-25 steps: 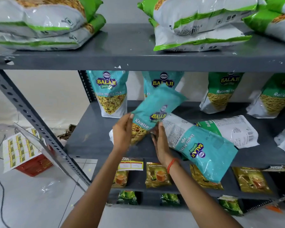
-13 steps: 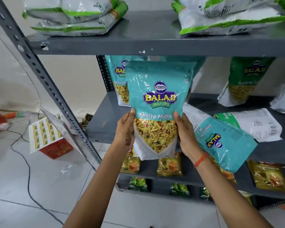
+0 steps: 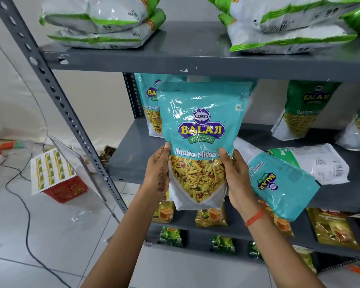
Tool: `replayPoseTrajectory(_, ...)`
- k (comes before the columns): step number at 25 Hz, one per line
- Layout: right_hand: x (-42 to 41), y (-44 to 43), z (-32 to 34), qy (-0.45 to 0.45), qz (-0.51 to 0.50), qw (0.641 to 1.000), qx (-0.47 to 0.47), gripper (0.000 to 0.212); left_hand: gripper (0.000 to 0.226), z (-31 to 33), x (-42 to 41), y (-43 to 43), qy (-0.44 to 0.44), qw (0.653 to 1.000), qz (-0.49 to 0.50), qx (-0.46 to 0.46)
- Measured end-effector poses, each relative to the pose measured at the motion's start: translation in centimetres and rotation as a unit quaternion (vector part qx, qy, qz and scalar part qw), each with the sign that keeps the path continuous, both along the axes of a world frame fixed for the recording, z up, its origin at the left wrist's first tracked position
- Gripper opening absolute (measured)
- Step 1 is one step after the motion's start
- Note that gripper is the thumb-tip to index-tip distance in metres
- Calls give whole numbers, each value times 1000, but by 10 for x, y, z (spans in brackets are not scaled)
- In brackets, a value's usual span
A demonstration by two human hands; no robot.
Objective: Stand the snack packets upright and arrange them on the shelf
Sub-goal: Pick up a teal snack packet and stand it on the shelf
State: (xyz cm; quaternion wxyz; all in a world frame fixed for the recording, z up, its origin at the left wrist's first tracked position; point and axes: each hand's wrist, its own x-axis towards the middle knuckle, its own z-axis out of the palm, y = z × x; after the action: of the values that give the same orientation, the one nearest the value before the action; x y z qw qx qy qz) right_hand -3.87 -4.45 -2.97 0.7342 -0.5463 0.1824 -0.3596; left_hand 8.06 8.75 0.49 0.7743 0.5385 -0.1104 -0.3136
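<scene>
A teal Khatta Mitha packet (image 3: 202,142) is held upright in front of the middle shelf (image 3: 129,159), its printed face toward the camera and its top edge just under the lip of the upper shelf (image 3: 195,59). The left hand (image 3: 157,175) grips its lower left edge, thumb on the front, and the right hand (image 3: 235,177) grips the lower right edge the same way; the packet sits between the two hands, its bottom hanging below the shelf's near edge. An orange thread (image 3: 254,218) circles the right wrist.

Behind the held packet, at the far left of the middle shelf, another teal packet (image 3: 149,107) stands upright. Just right of the right hand, a second teal packet (image 3: 283,183) lies flat and tilted, overhanging the near edge. Beyond it a green-and-white packet (image 3: 316,161) lies flat, and farther right a green packet (image 3: 301,113) stands at the back. Flat white-and-green bags (image 3: 100,23) are stacked on the upper shelf. Small tea packets (image 3: 211,218) line the lower shelf. On the floor at the left sits a red basket (image 3: 68,190).
</scene>
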Motion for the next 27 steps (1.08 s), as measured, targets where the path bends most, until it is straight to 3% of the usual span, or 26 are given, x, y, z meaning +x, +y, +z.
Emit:
replayPoseTrajectory(5, 67, 6, -21, 12, 9, 999, -36, 29, 33, 1, 54, 6, 15, 998, 40, 56)
replayPoseTrajectory(8, 119, 11, -20, 19, 33, 998, -48, 23, 25, -2, 101, 14, 59, 998, 21, 3)
replayPoseTrajectory(12, 184, 19, -21, 37, 47, 996, -59, 21, 29, -8, 166, 21, 53, 997, 37, -42)
replayPoseTrajectory(14, 202, 26, -28, 31, 55, 996, -62, 24, 21, -18, 187, 29, 43, 998, 42, -17)
replayPoseTrajectory(17, 216, 39, -36, 17, 43, 995, -83, 34, 19, -44, 207, 45, 14, 990, 79, 116)
replayPoseTrajectory(18, 220, 43, -37, 13, 38, 995, -87, 36, 18, -47, 211, 46, 9, 990, 72, 118)
replayPoseTrajectory(22, 228, 53, -40, 7, 9, 996, -92, 35, 25, -40, 213, 25, 0, 996, 80, -35)
replayPoseTrajectory(27, 225, 56, -42, 23, 7, 995, -93, 49, 47, -44, 198, 16, -80, 987, 143, -1)
